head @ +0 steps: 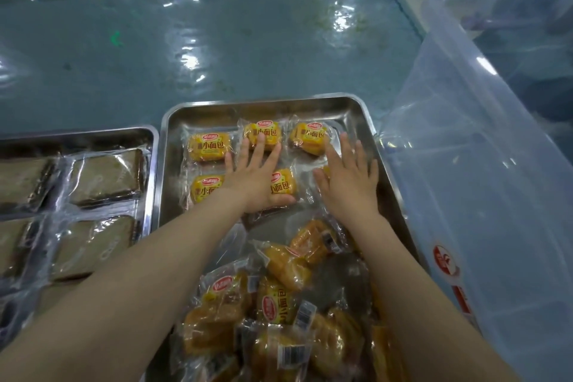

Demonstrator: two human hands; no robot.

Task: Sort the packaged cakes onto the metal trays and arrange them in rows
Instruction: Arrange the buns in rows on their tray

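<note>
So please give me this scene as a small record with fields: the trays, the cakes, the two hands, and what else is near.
right tray: holds yellow packaged cakes, some in rows at the far end
loose pile: unsorted yellow cakes at the near end
left tray: holds brown packaged cakes side by side
left hand: flat, fingers straight, on the arranged cakes
right hand: flat, fingers spread, on a cake at the right side
clear plastic bin: right of the trays
</note>
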